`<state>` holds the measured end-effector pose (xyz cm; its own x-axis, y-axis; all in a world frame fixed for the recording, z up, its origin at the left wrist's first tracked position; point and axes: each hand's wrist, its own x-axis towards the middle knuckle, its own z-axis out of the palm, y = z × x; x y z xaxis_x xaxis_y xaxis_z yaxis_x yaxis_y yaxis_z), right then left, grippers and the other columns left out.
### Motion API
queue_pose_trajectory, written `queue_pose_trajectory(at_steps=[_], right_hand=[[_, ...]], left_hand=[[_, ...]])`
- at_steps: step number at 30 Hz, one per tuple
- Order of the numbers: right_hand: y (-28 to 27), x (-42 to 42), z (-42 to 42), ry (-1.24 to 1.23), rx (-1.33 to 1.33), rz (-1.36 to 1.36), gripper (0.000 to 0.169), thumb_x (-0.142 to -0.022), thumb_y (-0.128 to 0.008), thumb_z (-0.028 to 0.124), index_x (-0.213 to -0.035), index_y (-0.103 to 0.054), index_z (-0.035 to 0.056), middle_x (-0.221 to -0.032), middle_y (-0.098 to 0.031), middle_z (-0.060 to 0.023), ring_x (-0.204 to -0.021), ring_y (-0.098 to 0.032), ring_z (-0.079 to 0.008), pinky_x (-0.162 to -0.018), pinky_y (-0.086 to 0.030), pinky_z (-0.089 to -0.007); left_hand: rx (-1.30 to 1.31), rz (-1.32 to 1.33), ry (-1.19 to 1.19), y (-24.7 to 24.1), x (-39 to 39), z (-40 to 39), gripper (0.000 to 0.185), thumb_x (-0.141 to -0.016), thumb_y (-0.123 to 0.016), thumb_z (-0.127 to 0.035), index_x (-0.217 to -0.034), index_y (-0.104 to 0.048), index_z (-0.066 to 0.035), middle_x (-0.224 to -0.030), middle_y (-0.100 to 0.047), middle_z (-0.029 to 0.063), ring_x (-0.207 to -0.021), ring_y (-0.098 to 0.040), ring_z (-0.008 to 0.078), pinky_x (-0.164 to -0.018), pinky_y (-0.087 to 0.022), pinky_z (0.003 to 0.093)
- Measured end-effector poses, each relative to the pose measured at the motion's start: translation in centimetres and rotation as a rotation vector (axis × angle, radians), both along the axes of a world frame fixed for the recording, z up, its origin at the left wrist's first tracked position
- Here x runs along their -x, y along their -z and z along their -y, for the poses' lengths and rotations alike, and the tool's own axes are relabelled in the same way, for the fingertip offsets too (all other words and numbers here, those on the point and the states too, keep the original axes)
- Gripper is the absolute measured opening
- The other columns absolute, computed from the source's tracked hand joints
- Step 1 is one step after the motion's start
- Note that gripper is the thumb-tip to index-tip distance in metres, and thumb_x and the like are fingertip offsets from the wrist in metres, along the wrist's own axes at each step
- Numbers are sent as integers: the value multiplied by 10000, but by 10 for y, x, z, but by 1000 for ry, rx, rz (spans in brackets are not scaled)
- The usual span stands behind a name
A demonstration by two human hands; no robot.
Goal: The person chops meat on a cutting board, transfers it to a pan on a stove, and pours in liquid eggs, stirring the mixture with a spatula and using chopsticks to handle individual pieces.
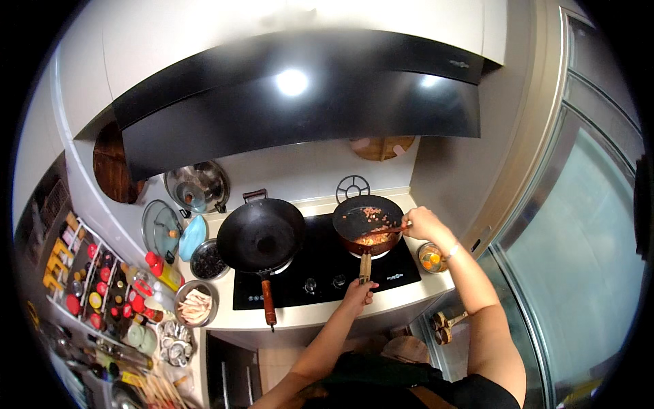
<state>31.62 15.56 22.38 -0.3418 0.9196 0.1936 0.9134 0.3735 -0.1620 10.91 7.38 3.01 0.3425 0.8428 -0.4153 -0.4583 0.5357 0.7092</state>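
A frying pan (369, 219) with a wooden handle rests over the right burner of a black gas hob (319, 296). My left hand (358, 295) grips the end of its handle. Small pinkish diced pieces and yellowish bits (375, 237) lie in the pan, mostly on its near side. In my right hand (423, 224), above the pan's right rim, is a reddish-brown wooden spatula (384, 231) that reaches down into the food. To the left, a black wok (261, 235) sits on the other burner and appears empty.
Right of the hob stands a glass bowl (432, 257) with egg yolks. On the left are a bowl of pale strips (195, 303), a bowl of dark food (209, 259), glass lids (161, 230) and crowded seasoning bottles (164, 272). A range hood (306, 102) hangs above.
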Motion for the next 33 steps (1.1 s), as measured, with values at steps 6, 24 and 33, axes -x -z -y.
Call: queue_pose_trajectory(at_steps=[6, 24, 33], right_hand=[[-27, -6, -38, 179, 26, -4, 142, -672, -657, 130, -805, -697, 101, -819, -663, -162, -815, -645, -332, -742, -524, -401], [0, 18, 36, 169, 24, 156, 168, -688, -649, 141, -833, -684, 64, -853, -651, -185, -841, -635, -347, -749, -523, -422], [-22, 3, -18, 296, 64, 35, 207, -678, -665, 189, -859, -696, 94, -888, -658, -187, -878, -638, -350, -788, -521, -411]], left_hand=[[-4, -24, -2, -7, -3, 1, 200, -829, -600, -43, -965, -454, -51, -801, -577, 68, -512, -419, 64, -388, -284, 195], [43, 15, -30, -11, -17, 3, 274, -736, -689, -3, -832, -449, -95, -652, -427, -22, -480, -404, 73, -376, -284, 204], [48, 50, -8, -1, -14, 2, 294, -740, -676, 9, -860, -429, -97, -666, -443, -7, -474, -412, 78, -371, -289, 209]])
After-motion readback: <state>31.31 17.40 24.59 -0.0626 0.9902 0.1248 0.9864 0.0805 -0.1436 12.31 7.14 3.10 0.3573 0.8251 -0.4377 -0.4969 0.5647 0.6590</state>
